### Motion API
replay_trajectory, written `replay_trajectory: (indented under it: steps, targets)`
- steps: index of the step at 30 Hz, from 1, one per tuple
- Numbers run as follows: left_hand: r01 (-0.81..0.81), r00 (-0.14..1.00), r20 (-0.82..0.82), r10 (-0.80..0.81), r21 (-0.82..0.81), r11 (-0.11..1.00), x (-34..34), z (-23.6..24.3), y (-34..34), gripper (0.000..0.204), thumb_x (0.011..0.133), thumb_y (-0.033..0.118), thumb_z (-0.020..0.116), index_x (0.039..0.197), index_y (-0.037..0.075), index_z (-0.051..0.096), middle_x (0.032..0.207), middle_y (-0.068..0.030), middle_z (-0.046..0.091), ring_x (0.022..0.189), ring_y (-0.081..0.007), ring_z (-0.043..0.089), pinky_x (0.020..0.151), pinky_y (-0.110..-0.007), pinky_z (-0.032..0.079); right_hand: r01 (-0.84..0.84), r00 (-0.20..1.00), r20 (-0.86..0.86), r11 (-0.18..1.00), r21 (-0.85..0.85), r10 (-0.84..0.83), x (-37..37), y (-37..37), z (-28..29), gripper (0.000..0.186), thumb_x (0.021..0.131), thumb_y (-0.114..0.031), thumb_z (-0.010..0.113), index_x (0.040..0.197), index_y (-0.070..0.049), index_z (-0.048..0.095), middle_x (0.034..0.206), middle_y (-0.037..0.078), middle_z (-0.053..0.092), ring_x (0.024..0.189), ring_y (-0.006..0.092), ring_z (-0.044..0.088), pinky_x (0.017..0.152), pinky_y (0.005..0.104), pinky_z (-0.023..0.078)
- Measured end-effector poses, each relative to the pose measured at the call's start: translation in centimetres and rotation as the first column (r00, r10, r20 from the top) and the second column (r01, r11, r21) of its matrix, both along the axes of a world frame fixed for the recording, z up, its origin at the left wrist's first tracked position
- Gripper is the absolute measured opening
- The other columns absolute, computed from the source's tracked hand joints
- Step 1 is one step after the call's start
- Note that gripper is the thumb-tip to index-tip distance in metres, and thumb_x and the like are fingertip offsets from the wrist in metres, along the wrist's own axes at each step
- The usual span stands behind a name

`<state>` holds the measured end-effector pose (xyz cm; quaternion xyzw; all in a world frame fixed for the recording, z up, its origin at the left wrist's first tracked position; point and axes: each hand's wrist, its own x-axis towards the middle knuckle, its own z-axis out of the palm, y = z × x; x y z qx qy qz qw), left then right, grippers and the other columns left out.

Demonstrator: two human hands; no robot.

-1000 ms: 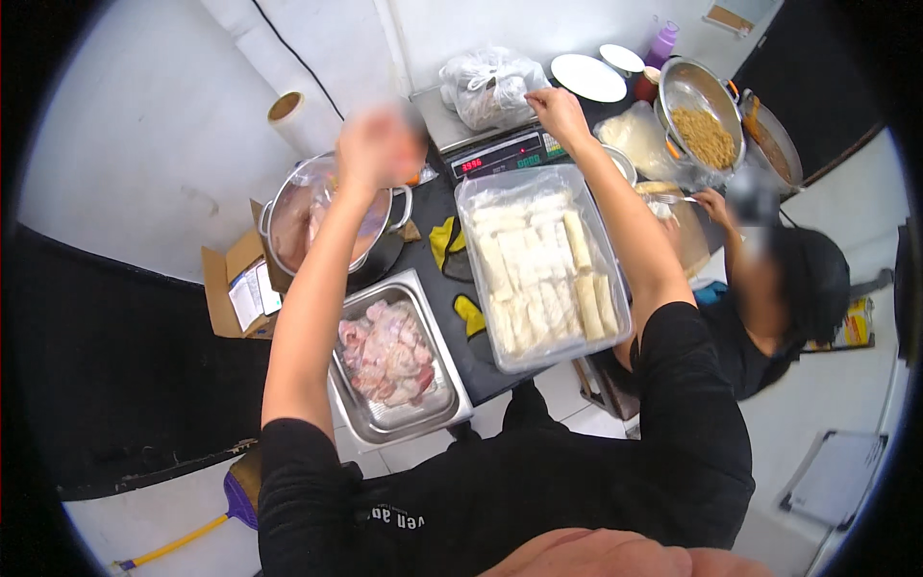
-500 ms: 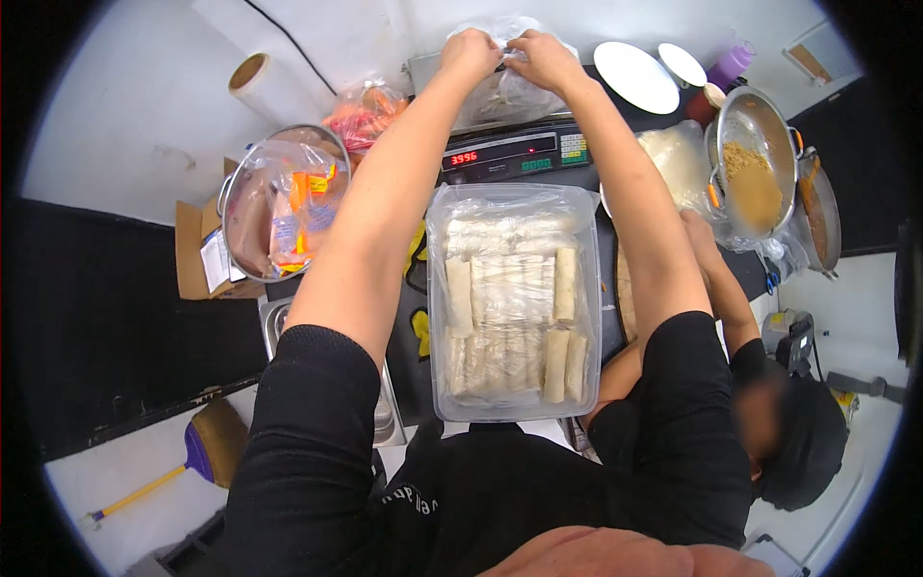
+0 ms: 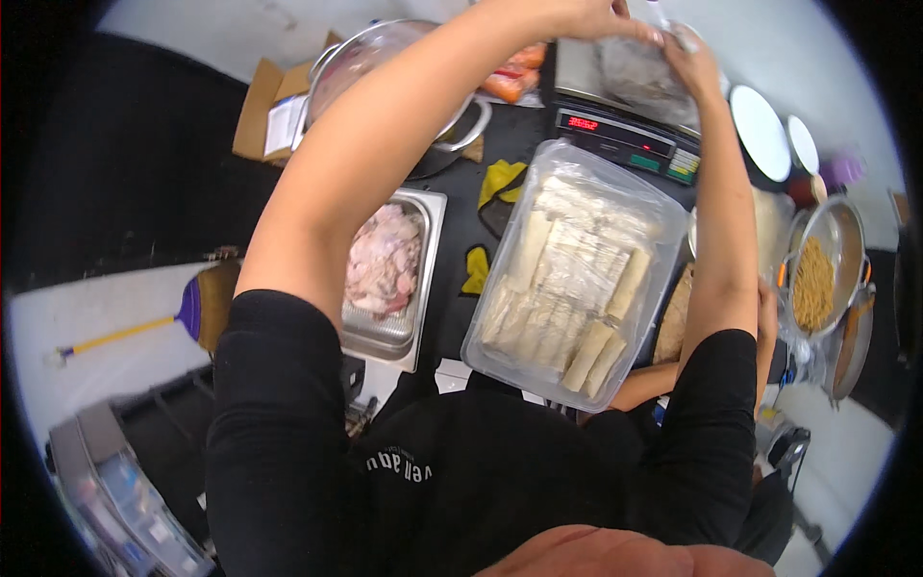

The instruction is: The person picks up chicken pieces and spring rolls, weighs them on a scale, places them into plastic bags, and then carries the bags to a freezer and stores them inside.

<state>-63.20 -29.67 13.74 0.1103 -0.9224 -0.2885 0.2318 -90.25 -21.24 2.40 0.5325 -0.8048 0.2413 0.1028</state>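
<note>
At the far edge, a clear plastic bag (image 3: 639,82) with dim greyish contents sits on a digital scale (image 3: 620,139) with a lit red display. My left hand (image 3: 611,21), partly cut off by the top of the picture, has its fingers closed at the bag's gathered top. My right hand (image 3: 696,67) pinches whitish plastic from the same bag, close to the left fingertips. Nearer to me than the scale, a clear plastic tub (image 3: 486,332) stands turned at an angle. Pale wrapped rolls (image 3: 577,269) lie in it under plastic film, several of them loose at its right side.
A steel tray (image 3: 428,279) of raw meat stands left of the tub, with yellow-and-black cloths (image 3: 500,183) between. Behind my left arm is a large pot (image 3: 385,38). White plates (image 3: 760,130) and a pan of brown shredded food (image 3: 815,279) stand right. A co-worker's arm (image 3: 644,388) reaches in there.
My view has swung left, so the scale and tub appear further right and tilted, and the meat tray shows. Both hands remain at the bag's top, the left now above the right.
</note>
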Motion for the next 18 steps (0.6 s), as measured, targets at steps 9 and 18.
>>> replay_trajectory:
  steps: [9,18]
  targets:
    - [-0.828,0.266,0.357,0.895,-0.390,0.402,44.1,-16.0,3.9,0.049,0.090,0.037,0.054,0.125,0.003,0.053,0.116,-0.0219,0.058,0.106,-0.0421,0.055,0.090,-0.047,0.045,0.154,0.892,0.451,0.944,-0.292,-0.006,-1.9,-3.5,2.8,0.038,0.076,-0.035,0.059,0.079,0.002,0.067,0.078,0.009,0.063,0.072,0.0190,0.055,0.068,0.0340,0.043]
    - [-0.919,0.191,0.561,0.806,-0.187,0.348,48.9,-23.1,11.9,0.030,0.094,0.030,0.050,0.096,0.000,0.052,0.086,-0.0287,0.063,0.083,-0.0452,0.061,0.072,-0.052,0.047,0.317,0.563,0.819,0.888,-0.332,0.105,-2.3,-3.2,4.8,0.020,0.076,-0.018,0.068,0.068,-0.002,0.060,0.062,0.001,0.050,0.059,0.0106,0.047,0.053,0.0293,0.036]
